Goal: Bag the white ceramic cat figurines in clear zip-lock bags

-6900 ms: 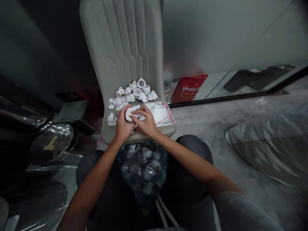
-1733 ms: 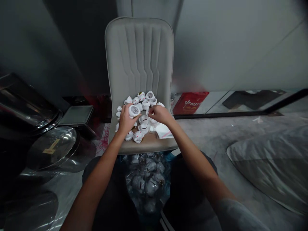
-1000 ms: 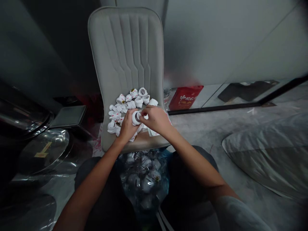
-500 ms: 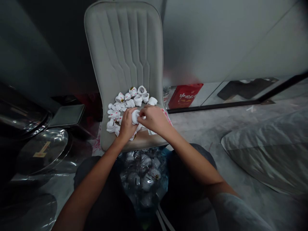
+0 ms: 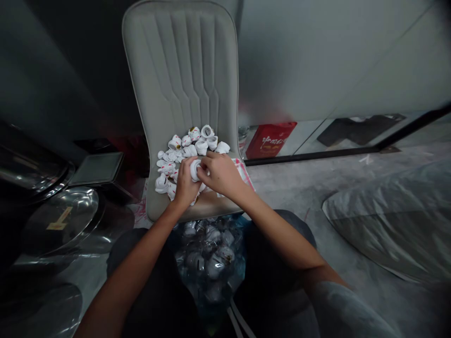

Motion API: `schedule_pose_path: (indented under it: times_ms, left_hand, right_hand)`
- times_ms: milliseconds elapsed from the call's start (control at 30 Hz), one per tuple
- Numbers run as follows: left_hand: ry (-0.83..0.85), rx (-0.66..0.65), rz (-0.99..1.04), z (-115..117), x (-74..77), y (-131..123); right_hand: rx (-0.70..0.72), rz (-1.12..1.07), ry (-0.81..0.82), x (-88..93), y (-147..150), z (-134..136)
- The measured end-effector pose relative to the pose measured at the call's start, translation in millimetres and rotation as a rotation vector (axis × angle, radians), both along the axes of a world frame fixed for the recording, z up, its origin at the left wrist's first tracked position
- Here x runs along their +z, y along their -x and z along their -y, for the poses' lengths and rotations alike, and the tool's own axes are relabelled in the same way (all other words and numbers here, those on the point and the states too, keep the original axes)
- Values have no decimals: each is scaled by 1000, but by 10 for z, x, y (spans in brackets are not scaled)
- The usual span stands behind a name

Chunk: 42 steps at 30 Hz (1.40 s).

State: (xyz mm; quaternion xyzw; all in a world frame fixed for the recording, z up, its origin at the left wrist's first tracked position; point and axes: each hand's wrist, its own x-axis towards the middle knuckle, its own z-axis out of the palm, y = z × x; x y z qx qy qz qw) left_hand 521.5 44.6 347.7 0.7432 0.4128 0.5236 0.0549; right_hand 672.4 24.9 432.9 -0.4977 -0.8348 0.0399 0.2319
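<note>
My left hand (image 5: 186, 184) is wrapped around a rounded white figurine piece (image 5: 195, 171) over the chair seat. The bent fingers of my right hand (image 5: 219, 172) press against the same piece from the right and cover part of it. Beside and beyond my hands, several white figurine pieces (image 5: 202, 146) with red and gold marks lie on the seat; some show hollow openings. Flat white parts (image 5: 173, 156) are among them at the left. Below the seat, a clear plastic bag (image 5: 211, 263) holding several more white pieces sits between my legs.
The grey padded chair (image 5: 183, 56) stands in front of me. A red-and-white sheet (image 5: 243, 171) lies at the seat's right edge. Shiny round metal containers (image 5: 66, 220) stand on the left. A red bag (image 5: 269, 140) is behind to the right, and a grey cover (image 5: 387, 220) spreads over the floor.
My right hand has shifted slightly left, closer over the white piece, with its fingers now lower and nearer my left hand. The left hand keeps its hold.
</note>
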Motion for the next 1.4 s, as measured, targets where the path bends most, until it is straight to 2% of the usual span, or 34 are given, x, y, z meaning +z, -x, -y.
schedule_pose_path:
  times_ms: [267,667,800,1000,1200,1400]
  left_hand:
    - [31,-10,39,40,12,-1]
    - [30,-2,4,23,33,-11]
    - [73,-1,41,38,17,0]
    - [144,-16,83,16,-16,41]
    - [150,-16,60,22,5,5]
    - [78,-8,-30,-8,68,113]
  right_hand:
    - [115,20,-31,-34,-14,-50]
    - [106,41,-19,-8,-42,-58]
    - [142,-43,12,-58,-59,-102]
    - [310,-222,125,-112,-154,-207]
    - [254,-243,121,-157,-153,-195]
    - [333,-442,137,-140,-185,-251]
